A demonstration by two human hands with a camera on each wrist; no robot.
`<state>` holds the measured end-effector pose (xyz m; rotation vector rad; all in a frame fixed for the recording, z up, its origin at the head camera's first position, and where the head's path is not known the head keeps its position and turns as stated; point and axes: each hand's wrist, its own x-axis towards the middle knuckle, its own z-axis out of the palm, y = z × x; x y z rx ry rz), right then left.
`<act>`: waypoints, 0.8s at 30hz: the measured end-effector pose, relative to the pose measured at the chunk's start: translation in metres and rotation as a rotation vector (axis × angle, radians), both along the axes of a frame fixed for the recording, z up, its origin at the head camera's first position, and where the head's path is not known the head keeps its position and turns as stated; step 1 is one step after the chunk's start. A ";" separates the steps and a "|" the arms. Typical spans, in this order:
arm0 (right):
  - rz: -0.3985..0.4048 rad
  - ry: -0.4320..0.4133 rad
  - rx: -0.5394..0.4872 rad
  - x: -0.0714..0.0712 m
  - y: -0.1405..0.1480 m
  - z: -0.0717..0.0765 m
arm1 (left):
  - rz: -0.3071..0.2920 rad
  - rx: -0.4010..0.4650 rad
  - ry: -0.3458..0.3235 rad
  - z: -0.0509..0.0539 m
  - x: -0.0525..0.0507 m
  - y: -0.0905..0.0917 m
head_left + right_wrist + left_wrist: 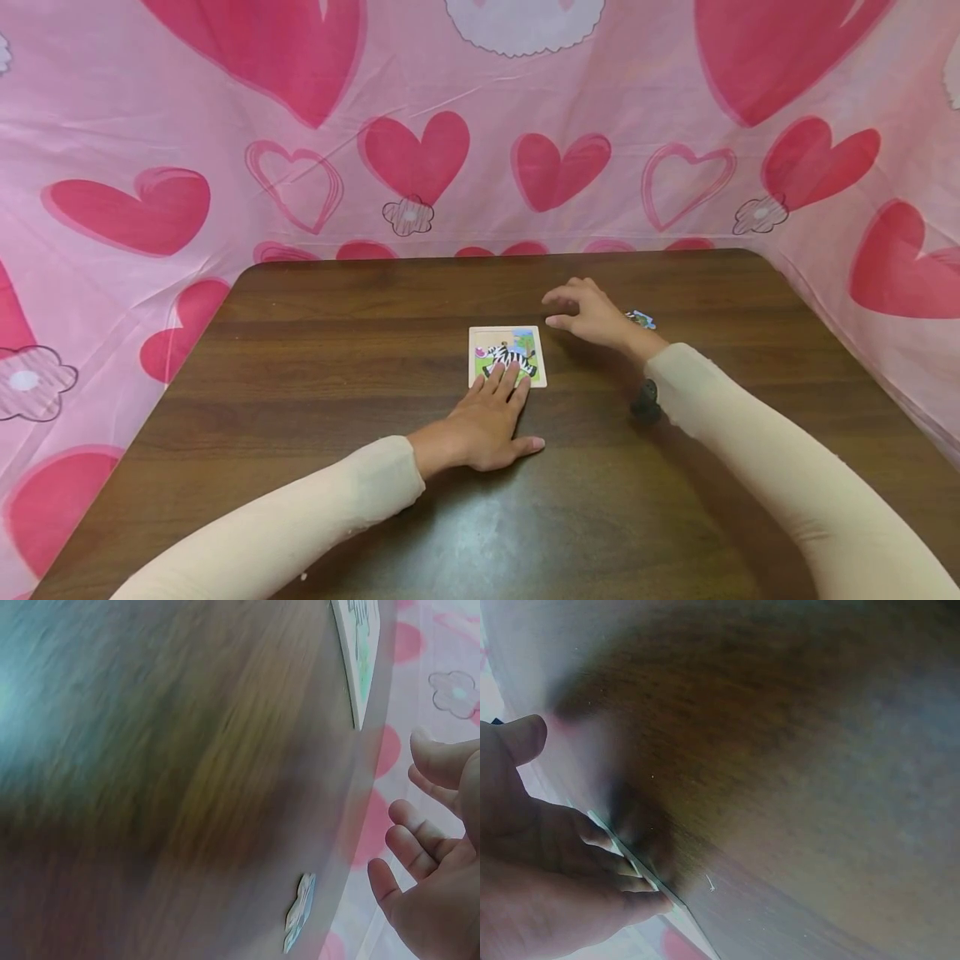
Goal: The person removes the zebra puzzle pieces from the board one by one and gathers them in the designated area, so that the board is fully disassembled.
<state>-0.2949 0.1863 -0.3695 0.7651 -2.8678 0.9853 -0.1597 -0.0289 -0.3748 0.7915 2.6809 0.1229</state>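
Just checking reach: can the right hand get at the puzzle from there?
Likely yes: the right hand looks empty beside the puzzle, nothing visible between them; only the left hand covers part of its near edge.

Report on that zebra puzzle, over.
Left hand resting on zebra puzzle. Right hand empty, raised beside it. Puzzle's upper left looks unfilled; at least one loose piece near right hand. In the way: only left hand.

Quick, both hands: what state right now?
Left hand: open, fingers resting on the zebra puzzle.
Right hand: open, loosely bent fingers, holding nothing.
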 end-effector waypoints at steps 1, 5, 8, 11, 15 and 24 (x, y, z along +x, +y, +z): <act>0.005 -0.002 -0.002 0.000 -0.002 0.000 | 0.000 -0.001 0.003 0.000 0.000 0.000; 0.030 0.002 -0.003 0.000 -0.008 -0.001 | -0.003 -0.003 0.015 -0.001 0.000 0.000; 0.039 0.005 -0.001 0.000 -0.012 -0.001 | -0.003 -0.002 0.016 -0.002 0.000 0.000; 0.051 0.009 0.007 0.000 -0.016 -0.001 | -0.003 -0.003 0.015 -0.002 0.000 0.000; 0.078 -0.004 0.020 0.000 -0.021 -0.003 | -0.002 -0.004 0.013 -0.002 0.000 0.000; 0.134 -0.051 0.063 0.002 -0.030 -0.006 | 0.001 -0.001 0.003 -0.003 -0.001 0.000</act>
